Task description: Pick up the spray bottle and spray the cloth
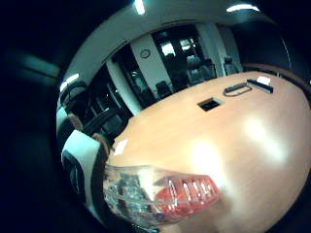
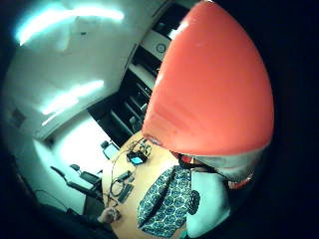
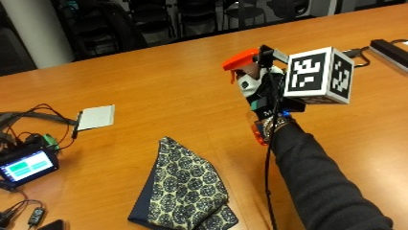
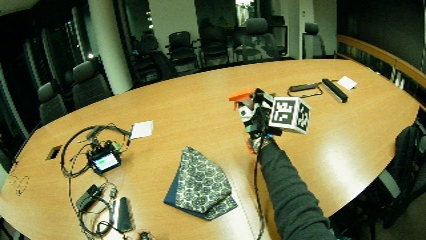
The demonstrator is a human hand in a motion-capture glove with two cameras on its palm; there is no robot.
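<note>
Grips the spray bottle [image 3: 244, 64] in the gloved right hand [image 3: 265, 91], fingers curled round it, orange head up, lifted clear of the wooden counter [image 3: 165, 86]. Leaves the patterned cloth [image 3: 185, 187] folded flat on the counter at about seven o'clock from the hand, well apart.
</note>
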